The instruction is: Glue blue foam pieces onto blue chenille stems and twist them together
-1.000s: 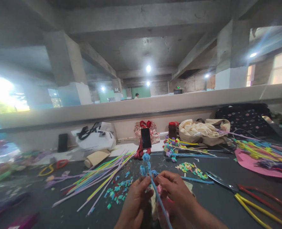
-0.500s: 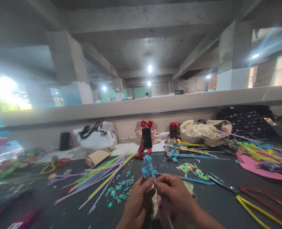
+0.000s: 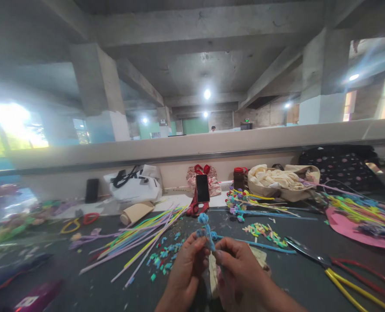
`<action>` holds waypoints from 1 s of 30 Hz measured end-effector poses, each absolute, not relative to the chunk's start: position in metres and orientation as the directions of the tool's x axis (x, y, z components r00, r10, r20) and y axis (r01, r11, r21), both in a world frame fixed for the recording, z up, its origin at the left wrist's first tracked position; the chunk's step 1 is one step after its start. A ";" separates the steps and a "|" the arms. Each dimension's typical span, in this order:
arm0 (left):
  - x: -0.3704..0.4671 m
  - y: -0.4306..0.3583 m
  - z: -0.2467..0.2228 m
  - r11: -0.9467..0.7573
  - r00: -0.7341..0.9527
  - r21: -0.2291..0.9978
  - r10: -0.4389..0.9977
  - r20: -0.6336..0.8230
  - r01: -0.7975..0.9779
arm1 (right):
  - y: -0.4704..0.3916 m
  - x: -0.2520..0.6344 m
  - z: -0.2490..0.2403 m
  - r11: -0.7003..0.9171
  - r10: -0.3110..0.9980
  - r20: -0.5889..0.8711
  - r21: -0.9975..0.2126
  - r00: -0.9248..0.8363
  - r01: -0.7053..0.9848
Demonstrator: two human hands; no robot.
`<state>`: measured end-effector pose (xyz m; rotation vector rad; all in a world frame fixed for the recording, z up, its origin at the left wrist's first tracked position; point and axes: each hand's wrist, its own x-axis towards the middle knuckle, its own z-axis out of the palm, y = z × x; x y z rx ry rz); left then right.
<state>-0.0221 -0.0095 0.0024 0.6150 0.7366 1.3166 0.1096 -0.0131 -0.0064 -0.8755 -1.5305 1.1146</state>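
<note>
Between my hands stands a blue pipe-cleaner flower stem (image 3: 203, 219), with fuzzy curled balls at its top and sides. My left hand (image 3: 190, 264) pinches it from the left, just below the side balls. From the right, my right hand (image 3: 239, 264) has its thumb and fingers closed on the stem a little lower. The hands are close together above the dark table (image 3: 114, 299). A straight blue pipe cleaner (image 3: 270, 247) runs out to the right behind my right hand. Beneath my hands lies a pale cloth or paper piece (image 3: 213, 277), mostly covered.
Loose pipe cleaners (image 3: 147, 236) and cut blue-green bits (image 3: 166, 255) lie left. Finished colourful stems (image 3: 239, 203) and pale bits (image 3: 265, 233) are right, beside large red-and-yellow-handled pliers or cutters (image 3: 325, 262). A phone (image 3: 202, 188) leans on a patterned bag behind.
My left hand's fingers have shifted up around the blue side balls, covering more of them. The stem's lower end is less visible. The whole view has moved slightly.
</note>
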 end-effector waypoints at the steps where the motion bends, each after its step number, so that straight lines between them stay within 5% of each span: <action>1: -0.022 -0.010 0.004 0.163 0.089 0.771 0.986 -0.138 -0.615 | -0.014 0.110 -0.005 0.315 0.921 0.308 -0.949 -0.237 -0.011; 16: -0.016 -0.012 0.000 0.182 0.105 0.702 0.983 -0.151 -0.688 | -0.014 0.108 -0.004 0.274 0.945 0.295 -0.950 -0.143 -0.151; 26: -0.004 -0.028 0.011 0.226 0.204 0.761 0.971 -0.126 -0.608 | -0.011 0.108 -0.005 0.181 0.960 0.231 -0.942 -0.156 -0.282; 30: -0.002 -0.024 0.001 0.144 0.105 0.762 0.989 -0.100 -0.631 | -0.009 0.107 -0.007 0.209 0.959 0.245 -0.949 -0.139 -0.234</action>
